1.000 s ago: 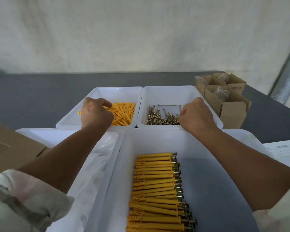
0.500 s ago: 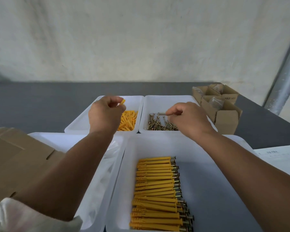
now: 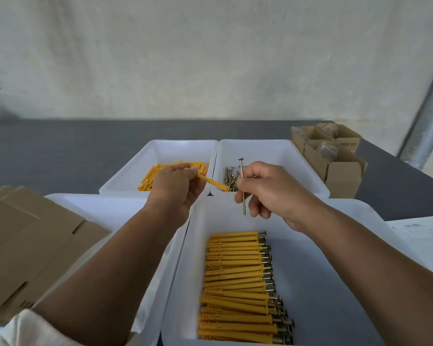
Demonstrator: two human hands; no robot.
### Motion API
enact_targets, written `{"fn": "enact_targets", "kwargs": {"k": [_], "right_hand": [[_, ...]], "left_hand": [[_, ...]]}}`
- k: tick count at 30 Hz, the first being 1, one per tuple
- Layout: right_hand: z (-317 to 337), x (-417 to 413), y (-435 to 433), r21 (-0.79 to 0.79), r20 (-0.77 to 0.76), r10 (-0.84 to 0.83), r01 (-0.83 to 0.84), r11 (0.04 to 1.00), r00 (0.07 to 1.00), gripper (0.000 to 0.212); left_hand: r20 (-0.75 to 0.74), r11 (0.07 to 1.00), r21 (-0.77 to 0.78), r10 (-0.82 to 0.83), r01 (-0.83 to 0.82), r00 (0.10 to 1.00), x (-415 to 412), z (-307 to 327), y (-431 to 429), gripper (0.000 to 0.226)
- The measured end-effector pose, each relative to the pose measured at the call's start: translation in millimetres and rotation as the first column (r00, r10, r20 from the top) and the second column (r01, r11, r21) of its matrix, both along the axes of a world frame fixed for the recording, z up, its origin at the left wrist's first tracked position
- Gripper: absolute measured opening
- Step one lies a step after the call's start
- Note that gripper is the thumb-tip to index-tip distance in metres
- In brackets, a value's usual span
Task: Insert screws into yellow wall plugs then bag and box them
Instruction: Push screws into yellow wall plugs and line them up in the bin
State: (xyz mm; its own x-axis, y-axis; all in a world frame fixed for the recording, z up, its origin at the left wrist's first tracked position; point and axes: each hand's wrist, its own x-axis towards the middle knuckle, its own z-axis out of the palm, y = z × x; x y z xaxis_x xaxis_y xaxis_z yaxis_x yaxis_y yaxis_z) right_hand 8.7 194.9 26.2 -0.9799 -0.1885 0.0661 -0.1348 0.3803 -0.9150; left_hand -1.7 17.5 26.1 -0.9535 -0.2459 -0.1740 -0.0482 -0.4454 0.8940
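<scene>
over the grey counter [image 3: 60,151], both your hands have come up out of the two far trays and drawn back above the near tray [image 3: 323,283], where a row of finished plugs [image 3: 235,278] lies side by side with screws already seated. a second ago the hands were down in the plug tray [image 3: 160,148] and the screw tray [image 3: 273,148]. now each carries one piece, so the picking looks done and the joining should come next. your left hand [image 3: 175,186] is turned palm inward, its grip closed round the tail of a single yellow wall plug [image 3: 214,183], whose collar end points right toward the other hand. your right hand [image 3: 268,188] is raised just beside it, its grip a thumb-and-forefinger pinch on one screw [image 3: 243,202], held nearly upright, head up and tip down. plug mouth and screw are near but apart, so the tip likely needs swinging round to the collar before it goes in. bagging and boxing of this pair are not yet begun.
</scene>
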Motion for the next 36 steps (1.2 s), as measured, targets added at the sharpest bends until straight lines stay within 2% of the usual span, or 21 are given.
{"fn": "enact_targets", "kwargs": {"k": [3, 7, 11, 16, 20, 22, 25, 32, 36], "right_hand": [[-4, 2, -7, 0.020, -0.006, 0.044, -0.044, 0.999, 0.999, 0.011], [-5, 0, -6, 0.004, -0.056, -0.061, 0.061, 0.998, 0.997, 0.014], [-1, -5, 5, -0.062, -0.051, -0.160, 0.157, 0.986, 0.986, 0.014], [2, -9, 17, -0.099, -0.032, -0.204, 0.200, 0.975, 0.978, 0.015], [2, -10, 19, -0.107, -0.046, -0.182, 0.176, 0.978, 0.982, 0.015], [3, -10, 19, -0.121, -0.059, -0.186, 0.178, 0.977, 0.981, 0.016], [5, -12, 22, -0.151, -0.073, -0.227, 0.214, 0.965, 0.971, 0.016], [6, -18, 28, -0.272, -0.054, -0.312, 0.287, 0.918, 0.948, 0.004], [6, -22, 29, -0.343, -0.039, -0.371, 0.336, 0.877, 0.928, 0.028]], "left_hand": [[0.000, 1.000, -0.006, -0.003, 0.003, 1.000, -1, -3, 2, 0.013], [-0.011, 0.998, -0.029, -0.058, 0.057, 0.998, -3, -4, 4, 0.007], [0.038, 0.956, -0.207, -0.202, 0.206, 0.979, 0, -5, 4, 0.002], [0.034, 0.729, -0.594, -0.401, 0.341, 0.916, 10, -10, 9, 0.012], [0.034, 0.550, -0.759, -0.501, 0.349, 0.865, 14, -11, 15, 0.014], [0.047, 0.511, -0.783, -0.520, 0.355, 0.853, 15, -12, 16, 0.015], [0.053, 0.506, -0.780, -0.531, 0.367, 0.846, 14, -12, 16, 0.015], [0.070, 0.470, -0.801, -0.542, 0.371, 0.838, 13, -15, 16, 0.014], [0.075, 0.444, -0.816, -0.553, 0.369, 0.830, 13, -16, 15, 0.014]]}}
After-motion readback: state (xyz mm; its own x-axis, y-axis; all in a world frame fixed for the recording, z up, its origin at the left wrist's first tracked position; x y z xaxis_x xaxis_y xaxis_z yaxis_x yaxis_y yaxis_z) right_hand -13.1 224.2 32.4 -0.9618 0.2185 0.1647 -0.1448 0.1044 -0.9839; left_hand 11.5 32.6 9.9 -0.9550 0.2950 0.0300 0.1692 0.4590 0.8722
